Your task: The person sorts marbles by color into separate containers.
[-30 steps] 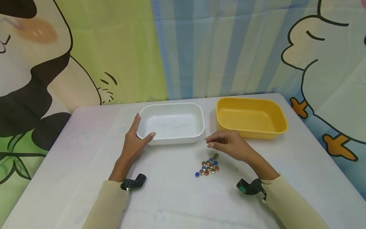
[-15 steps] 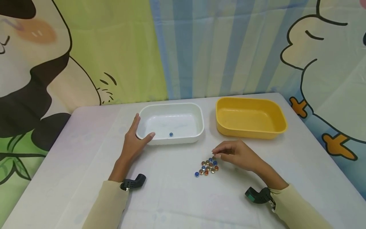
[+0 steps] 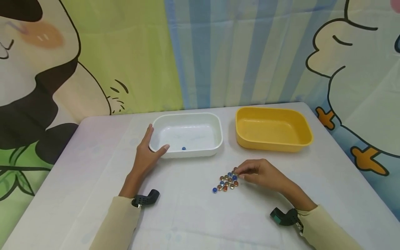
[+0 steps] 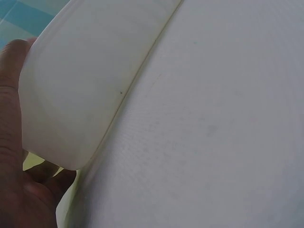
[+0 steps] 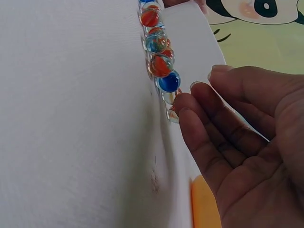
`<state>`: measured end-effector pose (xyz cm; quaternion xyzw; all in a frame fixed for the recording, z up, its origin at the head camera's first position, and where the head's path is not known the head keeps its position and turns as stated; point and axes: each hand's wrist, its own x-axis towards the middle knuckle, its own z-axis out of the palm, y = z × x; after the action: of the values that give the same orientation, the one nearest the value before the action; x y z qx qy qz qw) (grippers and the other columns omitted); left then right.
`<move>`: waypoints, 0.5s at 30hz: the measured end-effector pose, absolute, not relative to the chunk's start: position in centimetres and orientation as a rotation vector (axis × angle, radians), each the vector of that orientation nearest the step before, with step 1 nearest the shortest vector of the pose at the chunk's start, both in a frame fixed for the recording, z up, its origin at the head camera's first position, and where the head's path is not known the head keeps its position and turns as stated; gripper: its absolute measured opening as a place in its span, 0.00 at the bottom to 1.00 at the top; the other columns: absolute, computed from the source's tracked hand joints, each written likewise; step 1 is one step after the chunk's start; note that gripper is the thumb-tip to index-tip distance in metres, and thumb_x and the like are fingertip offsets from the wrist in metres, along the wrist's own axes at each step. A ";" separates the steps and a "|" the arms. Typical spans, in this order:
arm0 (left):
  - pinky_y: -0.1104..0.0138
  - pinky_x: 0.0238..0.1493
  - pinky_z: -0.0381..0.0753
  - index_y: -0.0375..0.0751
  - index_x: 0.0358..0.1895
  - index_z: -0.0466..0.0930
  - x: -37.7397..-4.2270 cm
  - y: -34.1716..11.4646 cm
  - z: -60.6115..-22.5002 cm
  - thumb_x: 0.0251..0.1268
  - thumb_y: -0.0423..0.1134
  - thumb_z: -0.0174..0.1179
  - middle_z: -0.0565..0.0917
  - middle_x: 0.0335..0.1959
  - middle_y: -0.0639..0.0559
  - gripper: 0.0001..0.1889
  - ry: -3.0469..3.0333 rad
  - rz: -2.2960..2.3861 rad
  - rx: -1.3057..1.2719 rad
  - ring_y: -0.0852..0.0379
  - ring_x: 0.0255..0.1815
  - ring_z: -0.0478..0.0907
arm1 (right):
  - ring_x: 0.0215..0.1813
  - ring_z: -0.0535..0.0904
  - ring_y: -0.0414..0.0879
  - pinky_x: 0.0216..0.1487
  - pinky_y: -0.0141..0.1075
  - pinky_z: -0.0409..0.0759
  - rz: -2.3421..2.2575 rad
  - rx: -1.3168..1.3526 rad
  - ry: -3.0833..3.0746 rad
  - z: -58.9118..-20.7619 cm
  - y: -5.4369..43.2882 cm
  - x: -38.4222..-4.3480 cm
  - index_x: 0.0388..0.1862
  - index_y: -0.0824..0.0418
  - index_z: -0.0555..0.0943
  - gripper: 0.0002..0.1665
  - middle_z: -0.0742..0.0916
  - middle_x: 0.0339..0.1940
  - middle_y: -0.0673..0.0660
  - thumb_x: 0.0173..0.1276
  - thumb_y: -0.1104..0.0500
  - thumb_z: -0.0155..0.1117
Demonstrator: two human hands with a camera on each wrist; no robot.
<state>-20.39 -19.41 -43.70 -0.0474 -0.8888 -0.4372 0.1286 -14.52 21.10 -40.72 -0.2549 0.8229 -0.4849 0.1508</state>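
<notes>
Clustered marbles (image 3: 230, 180) lie at the fingertips of the right hand (image 3: 263, 174), its thumb and fingers slightly parted, holding nothing. Farther left, the left hand (image 3: 145, 155) grips the white tray (image 3: 193, 132), containing one blue marble (image 3: 183, 148); a yellow tray (image 3: 275, 144) stands beyond.

Marbles (image 3: 230, 180) crowd just left of the right-hand fingers (image 5: 202, 142), blocking a low sweep that way. Farther left and beyond those fingers, the white tub's (image 3: 200, 153) near wall stands in the way; beyond and rightward stands the yellow tub (image 3: 272, 145). Ahead, a narrow strip of tabletop (image 3: 184, 205) parts the tubs. The left-hand fingers (image 3: 147, 137) obstruct the white tub's near left corner; wide open tabletop separates them from the marbles.
</notes>
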 end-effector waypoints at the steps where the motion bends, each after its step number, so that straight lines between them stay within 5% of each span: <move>1: 0.51 0.73 0.49 0.51 0.79 0.44 -20.4 -19.4 -43.7 0.57 0.56 0.67 0.47 0.78 0.53 0.52 -2.585 -1.273 -0.140 0.51 0.78 0.45 | 0.53 0.81 0.44 0.52 0.34 0.79 -1.386 -0.739 2.365 -40.8 21.1 -14.5 0.46 0.58 0.87 0.13 0.87 0.48 0.52 0.65 0.69 0.65; 15: 0.51 0.73 0.49 0.49 0.79 0.45 -20.5 -19.5 -43.8 0.58 0.56 0.67 0.48 0.78 0.53 0.51 -2.573 -1.267 -0.161 0.52 0.77 0.45 | 0.51 0.82 0.47 0.51 0.37 0.81 -1.342 -0.854 2.419 -42.1 20.5 -14.5 0.48 0.60 0.86 0.14 0.87 0.48 0.53 0.63 0.70 0.67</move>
<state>-20.48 -19.52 -43.76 -0.0555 -0.8876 -0.4372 0.1342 -14.52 20.49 -42.07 -0.2928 0.8292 -0.4601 0.1228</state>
